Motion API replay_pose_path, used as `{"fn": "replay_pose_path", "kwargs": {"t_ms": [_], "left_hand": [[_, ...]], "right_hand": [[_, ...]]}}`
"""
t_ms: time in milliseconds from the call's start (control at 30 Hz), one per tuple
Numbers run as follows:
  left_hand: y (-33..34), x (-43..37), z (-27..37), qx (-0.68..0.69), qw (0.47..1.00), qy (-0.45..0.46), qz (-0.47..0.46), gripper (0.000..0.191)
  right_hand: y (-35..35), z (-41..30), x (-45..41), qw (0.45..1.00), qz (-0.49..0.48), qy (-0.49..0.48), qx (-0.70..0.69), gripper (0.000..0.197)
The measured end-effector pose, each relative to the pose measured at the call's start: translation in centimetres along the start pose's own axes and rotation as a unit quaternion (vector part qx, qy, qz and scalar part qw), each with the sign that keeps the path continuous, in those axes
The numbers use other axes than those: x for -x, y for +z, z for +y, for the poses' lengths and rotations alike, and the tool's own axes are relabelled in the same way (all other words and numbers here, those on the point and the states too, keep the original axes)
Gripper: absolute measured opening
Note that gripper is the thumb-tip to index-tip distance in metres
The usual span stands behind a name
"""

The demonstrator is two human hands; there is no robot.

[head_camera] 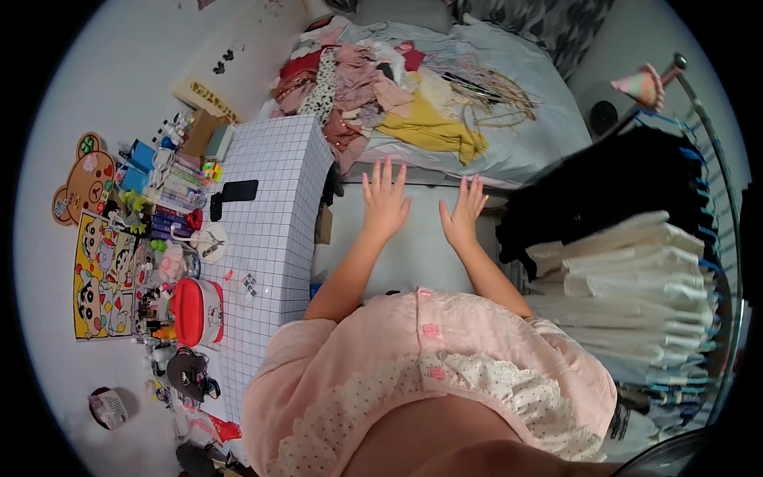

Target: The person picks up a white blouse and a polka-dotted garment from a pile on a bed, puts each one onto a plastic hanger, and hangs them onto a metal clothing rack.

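Observation:
Both of my hands are held out in front of me, palms down, with nothing in them. My left hand has its fingers spread and is nearer the table with the grid-pattern cover. My right hand is also spread, closer to the hanging clothes. Past my fingertips lies a bed heaped with clothing. A mustard-yellow garment drapes towards its near edge, beside a pink ruffled garment. A tangle of thin hangers rests on the sheet to the right.
A clothes rack on the right carries black garments and white garments. On the table are a black phone, a puzzle cube, a red and white case and a row of books. Pale floor lies below my hands.

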State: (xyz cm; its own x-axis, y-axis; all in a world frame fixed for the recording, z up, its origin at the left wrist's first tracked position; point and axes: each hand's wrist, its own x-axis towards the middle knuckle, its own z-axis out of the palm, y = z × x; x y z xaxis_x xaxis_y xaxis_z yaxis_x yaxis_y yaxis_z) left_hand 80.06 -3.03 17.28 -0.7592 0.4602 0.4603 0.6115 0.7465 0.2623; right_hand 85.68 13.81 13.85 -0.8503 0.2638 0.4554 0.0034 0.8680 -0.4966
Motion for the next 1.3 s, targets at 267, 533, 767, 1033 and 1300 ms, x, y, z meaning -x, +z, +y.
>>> {"fn": "replay_pose_path", "kwargs": {"t_ms": [267, 533, 767, 1033, 1300], "left_hand": [[3.8, -5.3, -7.7, -0.008, 0.997, -0.073, -0.014, 0.063], [11.3, -15.9, -13.2, -0.031, 0.996, -0.084, 0.008, 0.063], [18.0, -28.0, -17.2, -0.037, 0.993, -0.111, -0.012, 0.067], [21.9, -34.3, -23.2, -0.05, 0.977, -0.197, -0.067, 0.063], [24.8, -36.7, -33.6, -0.041, 0.961, -0.249, -0.117, 0.061]], "right_hand": [[7.6, -0.1, -8.3, 0.998, -0.055, 0.001, -0.024, 0.073], [14.3, 6.0, -19.0, 0.997, -0.059, -0.001, -0.049, 0.073], [19.4, 11.5, -31.8, 0.992, -0.12, -0.021, -0.032, 0.073], [27.5, 13.2, -41.2, 0.981, -0.185, -0.046, -0.038, 0.073], [37.7, 11.0, -47.0, 0.965, -0.244, -0.087, -0.042, 0.074]]}}
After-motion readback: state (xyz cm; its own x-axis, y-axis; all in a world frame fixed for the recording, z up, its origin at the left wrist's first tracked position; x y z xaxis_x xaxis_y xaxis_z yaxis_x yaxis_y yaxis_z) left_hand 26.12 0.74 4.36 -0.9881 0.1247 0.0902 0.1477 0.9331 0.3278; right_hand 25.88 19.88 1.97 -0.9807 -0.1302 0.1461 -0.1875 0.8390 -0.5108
